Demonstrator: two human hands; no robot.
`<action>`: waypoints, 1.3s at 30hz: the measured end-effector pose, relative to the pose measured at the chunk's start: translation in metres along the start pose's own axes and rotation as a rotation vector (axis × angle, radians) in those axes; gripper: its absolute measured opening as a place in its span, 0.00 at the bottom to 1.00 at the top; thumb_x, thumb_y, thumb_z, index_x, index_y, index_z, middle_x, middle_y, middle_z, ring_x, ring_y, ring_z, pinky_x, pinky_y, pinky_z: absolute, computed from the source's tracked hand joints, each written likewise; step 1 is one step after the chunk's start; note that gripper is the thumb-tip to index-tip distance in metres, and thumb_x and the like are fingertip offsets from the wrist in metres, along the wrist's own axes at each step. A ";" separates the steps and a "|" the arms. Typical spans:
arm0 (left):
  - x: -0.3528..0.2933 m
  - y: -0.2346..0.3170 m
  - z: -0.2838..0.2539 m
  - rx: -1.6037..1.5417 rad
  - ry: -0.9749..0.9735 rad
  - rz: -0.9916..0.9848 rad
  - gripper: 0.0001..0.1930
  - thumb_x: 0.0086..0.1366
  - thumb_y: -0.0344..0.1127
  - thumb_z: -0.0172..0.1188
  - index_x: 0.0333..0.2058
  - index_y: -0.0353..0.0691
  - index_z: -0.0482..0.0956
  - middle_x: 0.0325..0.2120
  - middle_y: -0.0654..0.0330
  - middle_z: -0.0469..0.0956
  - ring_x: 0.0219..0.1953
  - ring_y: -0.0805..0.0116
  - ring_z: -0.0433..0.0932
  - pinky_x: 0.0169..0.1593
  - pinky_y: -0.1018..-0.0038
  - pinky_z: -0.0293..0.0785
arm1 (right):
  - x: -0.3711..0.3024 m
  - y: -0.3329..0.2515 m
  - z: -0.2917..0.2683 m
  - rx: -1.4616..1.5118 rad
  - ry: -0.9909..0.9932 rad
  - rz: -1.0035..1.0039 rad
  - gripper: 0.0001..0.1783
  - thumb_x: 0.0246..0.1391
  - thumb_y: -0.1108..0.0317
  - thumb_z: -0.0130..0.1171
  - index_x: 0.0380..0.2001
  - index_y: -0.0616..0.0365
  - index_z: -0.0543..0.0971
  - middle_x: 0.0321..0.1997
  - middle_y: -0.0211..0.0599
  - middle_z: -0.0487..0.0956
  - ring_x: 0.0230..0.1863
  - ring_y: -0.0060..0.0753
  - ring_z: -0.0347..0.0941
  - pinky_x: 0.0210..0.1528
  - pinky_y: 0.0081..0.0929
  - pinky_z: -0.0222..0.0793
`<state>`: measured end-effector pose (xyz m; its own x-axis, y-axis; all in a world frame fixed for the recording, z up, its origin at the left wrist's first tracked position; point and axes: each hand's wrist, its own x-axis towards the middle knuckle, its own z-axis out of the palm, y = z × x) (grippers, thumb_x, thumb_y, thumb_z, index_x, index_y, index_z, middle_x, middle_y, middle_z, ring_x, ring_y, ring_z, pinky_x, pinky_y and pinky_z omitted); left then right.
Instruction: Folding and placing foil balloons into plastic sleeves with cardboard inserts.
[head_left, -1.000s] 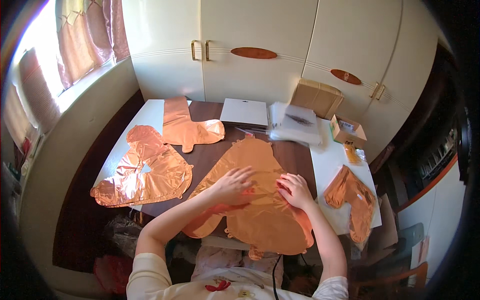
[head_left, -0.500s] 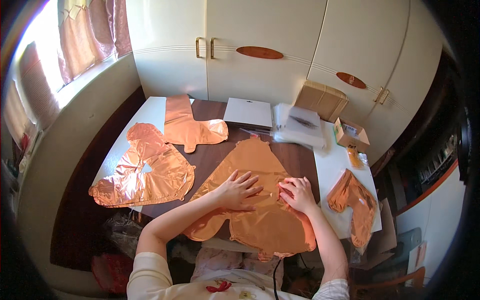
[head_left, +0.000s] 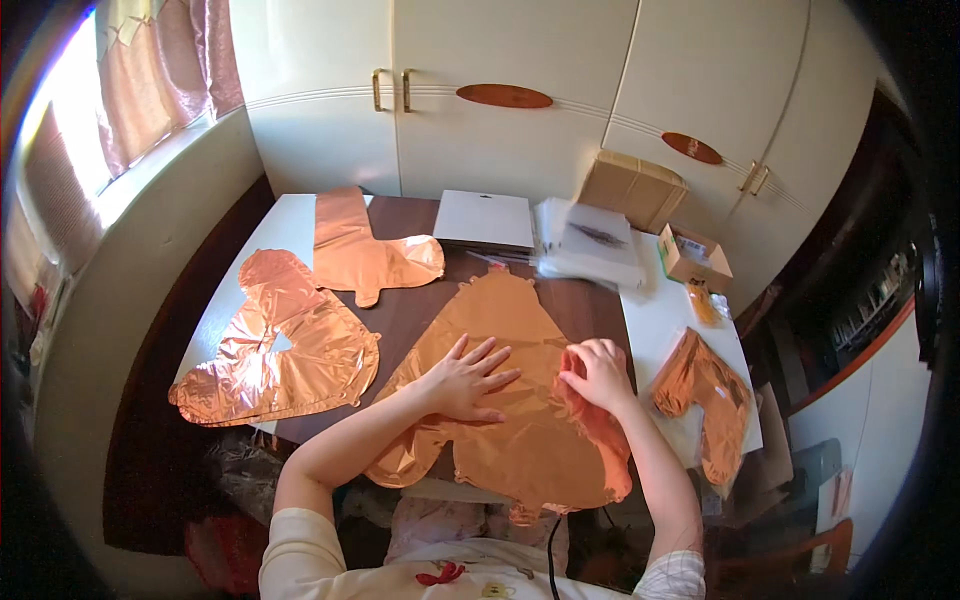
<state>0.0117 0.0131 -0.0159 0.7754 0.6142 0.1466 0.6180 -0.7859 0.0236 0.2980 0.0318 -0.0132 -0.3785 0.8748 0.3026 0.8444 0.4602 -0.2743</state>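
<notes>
A large flat copper-coloured foil balloon [head_left: 500,310] lies in front of me, reaching from mid-table over the near edge. My left hand [head_left: 465,382] rests on its middle, palm down and fingers spread. At the balloon's right edge, my right hand [head_left: 600,375] pinches the foil with its fingers closed. Beneath that hand the edge is crumpled and raised, curling inward. A shiny, wrinkled foil balloon [head_left: 330,350] lies to the left, partly over the table's edge. Behind it is another flat foil balloon [head_left: 342,235].
At right, a folded copper foil piece [head_left: 722,420] in clear wrap overhangs the edge. Farther back are a white flat box [head_left: 485,218], a stack of clear plastic bags [head_left: 590,250], a cardboard box [head_left: 632,190], a small open box [head_left: 690,262] and a yellow packet [head_left: 705,303]. Cabinets stand behind.
My right hand has moved slightly up and lifted the balloon's right edge, which now curls inward. My left hand stays spread on the foil. The whole view has shifted a little.
</notes>
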 end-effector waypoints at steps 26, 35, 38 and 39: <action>-0.004 -0.005 0.000 -0.023 0.021 0.011 0.43 0.54 0.72 0.43 0.63 0.53 0.54 0.63 0.52 0.52 0.66 0.47 0.45 0.63 0.43 0.40 | 0.006 -0.017 -0.011 0.170 -0.348 -0.270 0.31 0.45 0.63 0.53 0.54 0.61 0.64 0.57 0.52 0.65 0.60 0.53 0.58 0.63 0.41 0.51; -0.001 -0.004 0.003 -0.179 0.111 -0.038 0.49 0.51 0.72 0.47 0.61 0.36 0.54 0.60 0.51 0.59 0.65 0.49 0.50 0.63 0.45 0.42 | -0.012 -0.038 0.012 -0.008 -0.268 -0.249 0.28 0.58 0.56 0.45 0.58 0.60 0.63 0.65 0.44 0.58 0.67 0.45 0.50 0.66 0.45 0.43; -0.001 -0.004 0.003 -0.178 0.148 -0.015 0.47 0.52 0.72 0.46 0.61 0.39 0.56 0.58 0.50 0.61 0.64 0.49 0.51 0.62 0.44 0.43 | -0.012 -0.040 0.013 -0.026 -0.229 -0.253 0.26 0.58 0.56 0.46 0.57 0.59 0.65 0.64 0.42 0.60 0.66 0.43 0.51 0.66 0.46 0.43; -0.001 -0.003 0.000 -0.089 0.077 -0.003 0.46 0.52 0.72 0.46 0.61 0.41 0.57 0.58 0.50 0.61 0.64 0.49 0.51 0.62 0.44 0.43 | -0.012 -0.040 0.013 -0.036 -0.176 -0.265 0.25 0.58 0.57 0.47 0.55 0.57 0.67 0.62 0.41 0.63 0.65 0.42 0.54 0.65 0.47 0.45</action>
<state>0.0090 0.0154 -0.0163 0.7593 0.6119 0.2215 0.6037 -0.7894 0.1111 0.2638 0.0050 -0.0179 -0.6445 0.7391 0.1957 0.7191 0.6729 -0.1732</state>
